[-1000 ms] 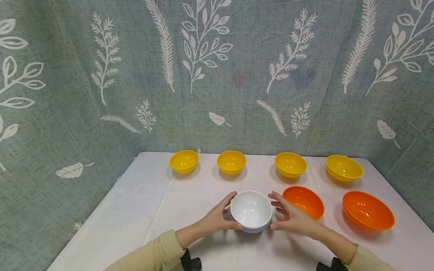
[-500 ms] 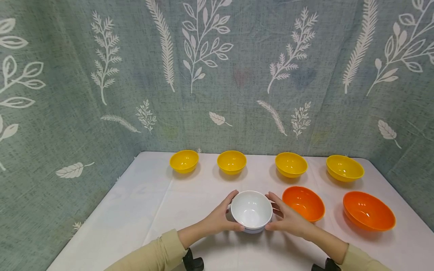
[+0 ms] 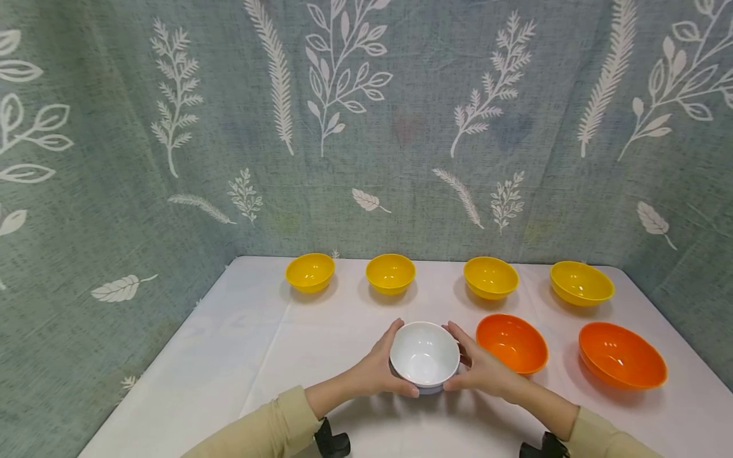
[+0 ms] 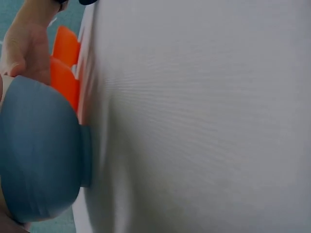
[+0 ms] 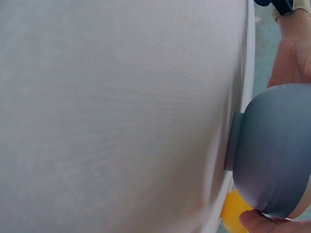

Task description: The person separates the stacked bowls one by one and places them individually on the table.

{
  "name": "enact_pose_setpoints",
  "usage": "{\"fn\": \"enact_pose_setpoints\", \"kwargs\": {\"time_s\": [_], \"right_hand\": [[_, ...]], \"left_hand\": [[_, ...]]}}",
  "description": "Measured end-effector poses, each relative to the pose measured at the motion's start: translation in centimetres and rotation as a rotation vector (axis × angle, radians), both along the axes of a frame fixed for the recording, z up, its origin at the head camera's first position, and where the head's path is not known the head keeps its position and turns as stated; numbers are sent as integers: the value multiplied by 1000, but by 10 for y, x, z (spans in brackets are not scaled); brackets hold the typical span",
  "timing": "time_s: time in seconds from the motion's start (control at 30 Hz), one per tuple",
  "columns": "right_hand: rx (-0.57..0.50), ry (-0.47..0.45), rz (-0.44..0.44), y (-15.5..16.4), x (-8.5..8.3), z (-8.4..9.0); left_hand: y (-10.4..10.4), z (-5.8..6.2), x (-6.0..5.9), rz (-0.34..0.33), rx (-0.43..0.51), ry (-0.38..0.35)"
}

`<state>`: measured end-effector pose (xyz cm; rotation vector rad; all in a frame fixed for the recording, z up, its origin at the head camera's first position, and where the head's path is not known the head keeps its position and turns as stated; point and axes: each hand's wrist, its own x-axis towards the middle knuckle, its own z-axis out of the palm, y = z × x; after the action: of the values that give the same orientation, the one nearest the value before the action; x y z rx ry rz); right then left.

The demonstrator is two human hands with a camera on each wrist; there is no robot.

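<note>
Both the left hand (image 3: 382,370) and right hand (image 3: 480,369) curled around a white bowl (image 3: 424,354) on the table (image 3: 240,343); a second earlier the right hand hovered apart.

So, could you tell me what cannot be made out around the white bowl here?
- White bowl: its foot is hidden by its own body in the head view.
- Left hand: palm hidden behind the bowl.
- Right hand: in the right wrist view, only a thumb tip shows.
</note>
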<state>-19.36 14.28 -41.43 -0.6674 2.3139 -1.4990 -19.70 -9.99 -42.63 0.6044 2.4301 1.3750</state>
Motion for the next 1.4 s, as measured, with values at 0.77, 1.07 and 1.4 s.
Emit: {"fn": "enact_pose_setpoints", "kwargs": {"time_s": [0.77,1.07,1.4], "right_hand": [[27,-24,-8,-1,-3,-1],[27,-37,-9,-1,-3,0],[32,-88,-49,-3,0,3]], "left_hand": [[5,-1,2,68,1,79],[6,1,2,91,74,94],[4,18,4,185,133,123]]}}
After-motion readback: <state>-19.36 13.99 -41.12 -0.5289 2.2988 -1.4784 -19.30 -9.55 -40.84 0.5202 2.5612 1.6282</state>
